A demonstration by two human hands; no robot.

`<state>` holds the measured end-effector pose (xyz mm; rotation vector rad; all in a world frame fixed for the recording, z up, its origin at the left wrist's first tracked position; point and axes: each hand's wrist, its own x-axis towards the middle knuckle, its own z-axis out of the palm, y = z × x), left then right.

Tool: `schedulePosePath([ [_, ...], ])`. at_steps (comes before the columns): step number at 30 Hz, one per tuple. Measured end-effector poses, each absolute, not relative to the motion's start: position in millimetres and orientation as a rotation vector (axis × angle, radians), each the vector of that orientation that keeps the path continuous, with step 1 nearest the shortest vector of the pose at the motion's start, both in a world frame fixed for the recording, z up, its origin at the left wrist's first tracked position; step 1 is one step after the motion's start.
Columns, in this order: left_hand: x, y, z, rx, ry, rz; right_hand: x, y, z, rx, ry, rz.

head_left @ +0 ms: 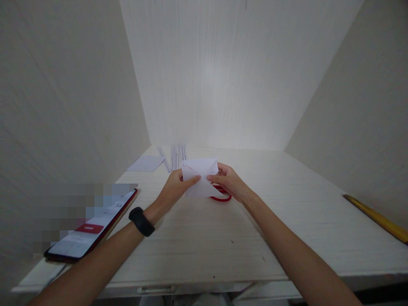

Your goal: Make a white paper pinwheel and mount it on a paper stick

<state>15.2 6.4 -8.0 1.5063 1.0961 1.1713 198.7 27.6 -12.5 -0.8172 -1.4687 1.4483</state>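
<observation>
A white sheet of paper [199, 188], with folded flaps meeting near its middle, is held up over the table between both hands. My left hand [183, 182] grips its left side, thumb pressed on the front face and fingers behind. On the right side, my right hand [228, 180] pinches it the same way, thumb close to the centre folds. Red looped handles [225, 198], perhaps of scissors, show on the table below the paper near my right hand; the rest of that object is hidden.
Narrow paper strips [177, 156] and a flat piece of paper [145, 163] lie at the back left of the white table [197, 242]. A phone [95, 227] leans at the left wall. A long yellow object [376, 216] lies along the right wall. Panels enclose the table's back and sides.
</observation>
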Motion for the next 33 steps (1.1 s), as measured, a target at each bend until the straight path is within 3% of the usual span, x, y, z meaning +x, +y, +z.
schedulePosePath([
  [33,18.0,4.2,-8.9,1.494,1.062,1.173,192.1,15.7,-0.6,-0.842,-1.49,1.338],
])
